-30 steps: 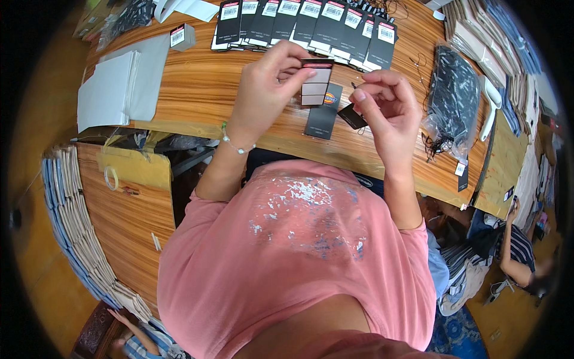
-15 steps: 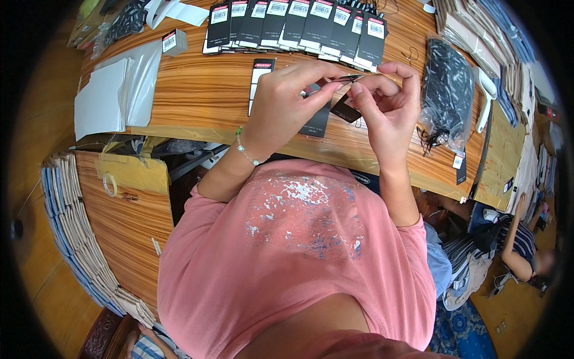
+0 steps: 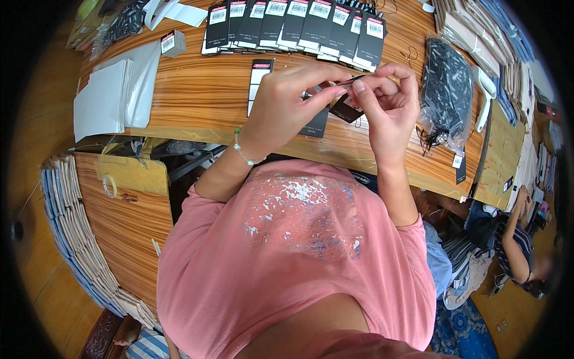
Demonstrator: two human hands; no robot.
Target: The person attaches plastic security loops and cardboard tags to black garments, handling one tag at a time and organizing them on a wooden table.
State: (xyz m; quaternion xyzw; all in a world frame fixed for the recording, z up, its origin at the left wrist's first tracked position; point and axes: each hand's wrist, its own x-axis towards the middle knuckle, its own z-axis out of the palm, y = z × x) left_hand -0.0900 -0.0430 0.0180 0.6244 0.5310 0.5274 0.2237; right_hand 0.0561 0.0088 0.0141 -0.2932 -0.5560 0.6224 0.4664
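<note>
My left hand (image 3: 287,99) and my right hand (image 3: 388,105) meet over the table's near part. The left thumb and fingers pinch a thin dark hang tag (image 3: 354,80), seen nearly edge-on. Against its other end press my right thumb and forefinger, partly hiding it. Just below the fingertips is another black hang tag (image 3: 344,112) with a thin cord loop; whether it hangs from my fingers or lies on the table I cannot tell. Flat on the table, partly covered by my left hand, are a black tag (image 3: 315,125) and a tag with white labels (image 3: 258,75).
A row of black hang tags (image 3: 296,27) lies along the far side. Left are a small grey box (image 3: 173,43) and white sheets (image 3: 100,99). Right are a plastic bag of black cords (image 3: 445,90) and a white handled tool (image 3: 485,96). Folded garments (image 3: 472,42) are stacked beyond.
My left fingertips have shifted slightly right, closer to my right thumb. The dark tag between them is more covered. At the right edge, another person's arms have moved.
</note>
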